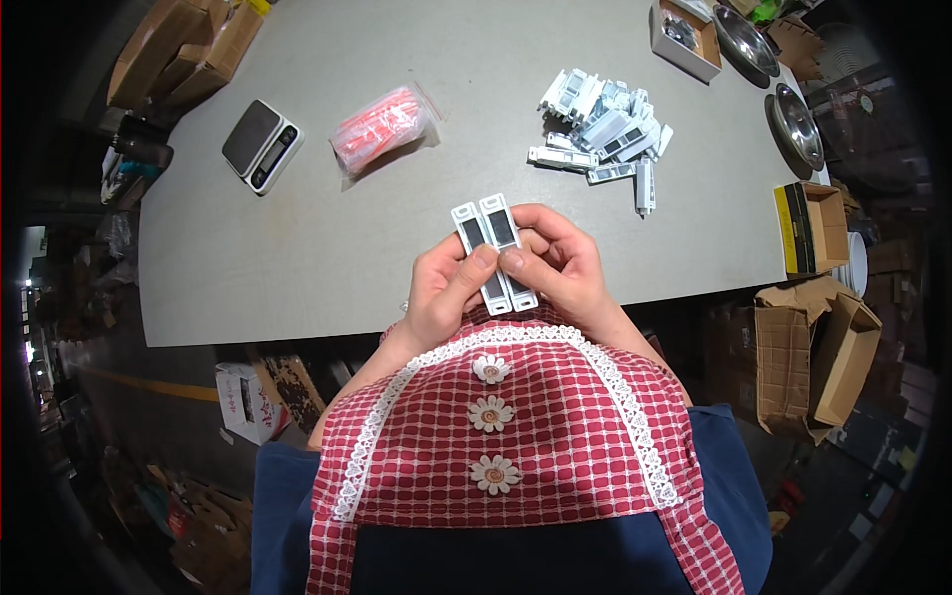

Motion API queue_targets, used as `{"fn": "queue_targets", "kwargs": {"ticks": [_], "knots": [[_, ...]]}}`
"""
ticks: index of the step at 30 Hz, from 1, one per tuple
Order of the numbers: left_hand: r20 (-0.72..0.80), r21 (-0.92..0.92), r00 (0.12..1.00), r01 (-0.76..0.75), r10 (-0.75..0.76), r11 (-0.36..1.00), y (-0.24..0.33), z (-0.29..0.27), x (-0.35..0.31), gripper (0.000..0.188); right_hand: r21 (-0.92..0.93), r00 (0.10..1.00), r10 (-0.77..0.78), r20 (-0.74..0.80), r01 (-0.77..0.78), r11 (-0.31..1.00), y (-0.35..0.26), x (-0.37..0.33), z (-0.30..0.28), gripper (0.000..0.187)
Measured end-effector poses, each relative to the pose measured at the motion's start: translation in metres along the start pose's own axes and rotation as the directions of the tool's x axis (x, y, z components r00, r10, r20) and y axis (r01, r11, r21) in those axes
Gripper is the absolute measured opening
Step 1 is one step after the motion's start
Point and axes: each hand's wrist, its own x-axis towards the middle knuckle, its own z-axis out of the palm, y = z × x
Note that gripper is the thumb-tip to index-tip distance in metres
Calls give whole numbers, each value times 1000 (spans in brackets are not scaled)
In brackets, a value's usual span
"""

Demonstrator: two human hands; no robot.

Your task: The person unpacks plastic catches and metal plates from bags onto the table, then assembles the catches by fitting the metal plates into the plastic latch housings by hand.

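Near the table's front edge, I hold two slim white plastic pieces side by side, each with dark rectangular panels and a slotted tab at the ends; they look like magnetic door catches. My left hand is closed on the left catch, its thumb pressed on the face. My right hand grips the right catch the same way, thumb tip close to the other thumb. The fingers behind the catches are partly hidden. A loose heap of similar white catches lies farther off to the right.
A digital scale stands at the left, beside a clear bag of pink-red items. At the right are an open box of small parts, metal bowls and a black-yellow box. Cardboard boxes stand back left.
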Motion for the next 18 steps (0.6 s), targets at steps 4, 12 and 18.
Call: {"fn": "queue_targets", "kwargs": {"ticks": [4, 12, 18], "knots": [[5, -12, 999, 48, -48, 999, 2, -1, 1, 37, 116, 998, 40, 52, -46, 992, -2, 1, -4, 38], [-39, -30, 997, 70, -71, 997, 4, 6, 2, 38, 268, 995, 102, 16, -103, 958, 5, 5, -4, 51], [90, -292, 993, 97, -73, 952, 5, -3, 2, 41, 532, 928, -57, 368, -160, 831, 10, 12, -15, 49]]}}
